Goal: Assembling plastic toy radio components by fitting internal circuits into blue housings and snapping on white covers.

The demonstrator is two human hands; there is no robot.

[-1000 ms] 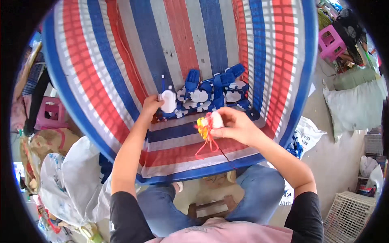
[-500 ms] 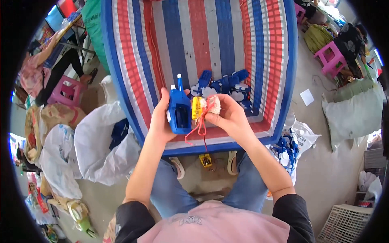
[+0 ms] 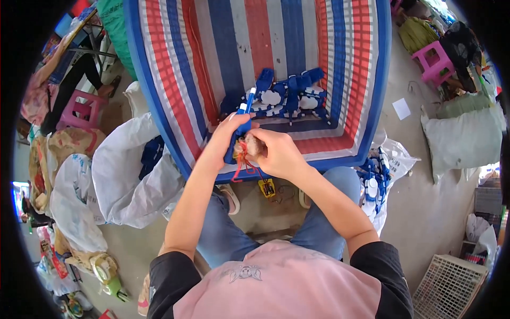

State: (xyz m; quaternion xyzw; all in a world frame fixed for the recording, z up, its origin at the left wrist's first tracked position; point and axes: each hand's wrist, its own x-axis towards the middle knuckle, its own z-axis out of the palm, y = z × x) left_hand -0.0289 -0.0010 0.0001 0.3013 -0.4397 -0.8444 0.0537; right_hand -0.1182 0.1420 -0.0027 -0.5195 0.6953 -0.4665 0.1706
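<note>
My left hand (image 3: 224,142) is closed around a blue plastic walkie-talkie-shaped casing (image 3: 245,126) with white tips on its antenna and knob, held tilted above the near rim of a blue-rimmed crate (image 3: 350,171). In my right hand (image 3: 280,153), the fingers pinch a whitish lumpy bundle (image 3: 254,145) with red cord (image 3: 240,166) round it, pressed against the casing. The yellow part seen in the bundle earlier is now hidden by my hands. Below the rim hangs or lies a yellow piece (image 3: 266,187) with dark wires; I cannot tell which.
Inside the crate, lined with striped red, white and blue sheeting (image 3: 261,32), several blue and white casings (image 3: 297,98) lie piled. White sacks (image 3: 125,175) stand left; a bag of blue parts (image 3: 374,183) sits right. Pink stools (image 3: 433,63) and a seated person (image 3: 40,109) are farther off.
My right hand has brought the bundle leftward onto the casing. The left hand has turned the casing, tilting its antenna to the right. The view has shifted slightly.
</note>
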